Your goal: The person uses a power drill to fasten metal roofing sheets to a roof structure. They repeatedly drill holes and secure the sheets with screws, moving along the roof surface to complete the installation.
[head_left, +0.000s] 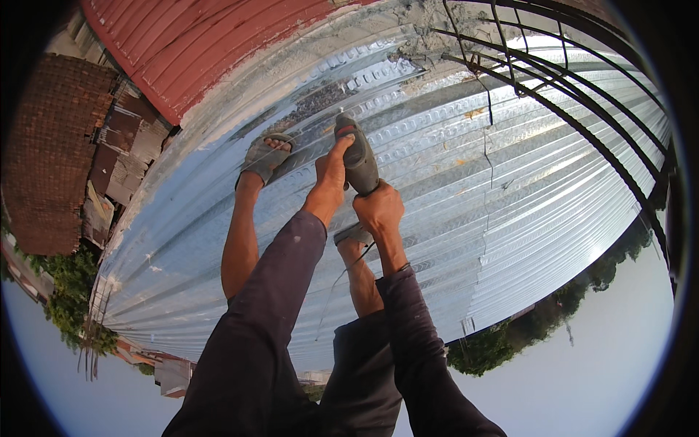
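Both hands hold a dark grey power drill [362, 162] with a red accent, over silver corrugated metal roofing [444, 160]. My left hand [329, 178] is closed on the drill's forward body, its thumb lying along the top. My right hand [380, 210] wraps round the rear of the drill, below and right of the left hand. The drill's front end points away from me at the sheet, near a small pale fastener; whether it touches cannot be made out. My sandalled feet stand on the sheeting, one left of the drill, the other partly behind my right hand.
Bent dark rebar [582, 109] arches along the right and upper right. A rough cement strip [429, 29] borders the sheet beside a red corrugated roof [145, 44]. Tiled and rusty roofs [51, 153] lie at left. Trees show past the sheeting's edges. A thin wire crosses near my right foot.
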`<action>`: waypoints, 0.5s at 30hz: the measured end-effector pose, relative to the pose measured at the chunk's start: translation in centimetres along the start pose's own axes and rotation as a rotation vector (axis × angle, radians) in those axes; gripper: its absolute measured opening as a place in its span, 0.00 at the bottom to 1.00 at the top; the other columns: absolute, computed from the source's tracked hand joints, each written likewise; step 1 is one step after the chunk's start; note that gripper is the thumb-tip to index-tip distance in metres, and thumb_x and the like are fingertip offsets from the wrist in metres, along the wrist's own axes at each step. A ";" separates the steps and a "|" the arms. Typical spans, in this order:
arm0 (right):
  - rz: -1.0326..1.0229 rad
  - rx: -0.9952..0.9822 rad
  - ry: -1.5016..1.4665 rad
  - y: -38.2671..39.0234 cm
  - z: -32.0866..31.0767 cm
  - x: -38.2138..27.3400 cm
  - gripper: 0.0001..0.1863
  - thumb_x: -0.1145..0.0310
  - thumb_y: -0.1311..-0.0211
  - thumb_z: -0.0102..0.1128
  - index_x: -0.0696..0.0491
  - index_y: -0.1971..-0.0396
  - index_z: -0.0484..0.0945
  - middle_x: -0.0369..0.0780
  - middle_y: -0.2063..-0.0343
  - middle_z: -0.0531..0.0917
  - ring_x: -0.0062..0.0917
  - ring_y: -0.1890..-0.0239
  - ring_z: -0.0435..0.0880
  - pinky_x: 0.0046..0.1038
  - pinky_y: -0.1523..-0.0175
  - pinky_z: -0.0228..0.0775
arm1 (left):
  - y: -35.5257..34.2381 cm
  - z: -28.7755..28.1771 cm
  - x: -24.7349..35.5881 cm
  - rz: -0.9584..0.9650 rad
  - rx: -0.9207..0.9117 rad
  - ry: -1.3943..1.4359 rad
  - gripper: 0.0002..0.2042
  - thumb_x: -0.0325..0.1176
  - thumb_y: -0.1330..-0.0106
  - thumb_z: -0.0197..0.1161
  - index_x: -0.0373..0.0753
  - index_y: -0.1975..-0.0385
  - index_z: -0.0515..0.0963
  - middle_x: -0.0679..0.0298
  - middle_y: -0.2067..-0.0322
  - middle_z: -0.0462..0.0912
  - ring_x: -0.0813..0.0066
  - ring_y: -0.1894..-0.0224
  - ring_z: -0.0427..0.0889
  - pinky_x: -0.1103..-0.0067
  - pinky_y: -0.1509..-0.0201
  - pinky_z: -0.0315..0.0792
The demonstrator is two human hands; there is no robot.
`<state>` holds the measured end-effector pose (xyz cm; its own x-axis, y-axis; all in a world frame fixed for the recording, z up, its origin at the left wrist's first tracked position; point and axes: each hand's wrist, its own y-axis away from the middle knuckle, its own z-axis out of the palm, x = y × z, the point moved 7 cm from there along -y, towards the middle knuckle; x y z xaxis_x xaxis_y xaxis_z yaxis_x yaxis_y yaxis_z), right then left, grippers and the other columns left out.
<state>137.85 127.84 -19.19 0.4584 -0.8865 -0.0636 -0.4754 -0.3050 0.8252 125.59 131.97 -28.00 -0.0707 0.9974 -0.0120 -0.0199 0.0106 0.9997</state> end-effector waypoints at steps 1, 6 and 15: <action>-0.002 0.006 0.007 0.0 0.2 0.1 0.18 0.67 0.55 0.62 0.58 0.63 0.85 0.55 0.67 0.87 0.53 0.60 0.86 0.46 0.52 0.78 | -0.2 -0.1 -0.2 -0.018 -0.023 -0.033 0.27 0.60 0.46 0.69 0.45 0.55 0.82 0.67 0.64 0.83 0.74 0.66 0.79 0.73 0.68 0.65; -0.114 0.028 0.059 0.5 0.7 0.0 0.16 0.68 0.55 0.61 0.60 0.65 0.83 0.55 0.67 0.87 0.54 0.61 0.86 0.47 0.54 0.78 | -0.4 -0.6 -1.9 -0.032 -0.203 0.153 0.26 0.62 0.44 0.66 0.48 0.55 0.82 0.67 0.65 0.84 0.75 0.68 0.80 0.76 0.72 0.67; -0.386 0.114 -0.035 0.6 -0.7 2.4 0.15 0.68 0.52 0.60 0.61 0.64 0.81 0.53 0.65 0.86 0.52 0.64 0.86 0.47 0.57 0.77 | 1.2 1.2 -2.0 0.020 -0.133 0.107 0.22 0.63 0.42 0.65 0.50 0.72 0.78 0.72 0.80 0.79 0.80 0.91 0.59 0.81 0.86 0.52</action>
<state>139.23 125.75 -18.49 0.5945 -0.7102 -0.3770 -0.3544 -0.6523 0.6700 126.88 130.06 -26.77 -0.1785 0.9839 -0.0012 -0.1484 -0.0258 0.9886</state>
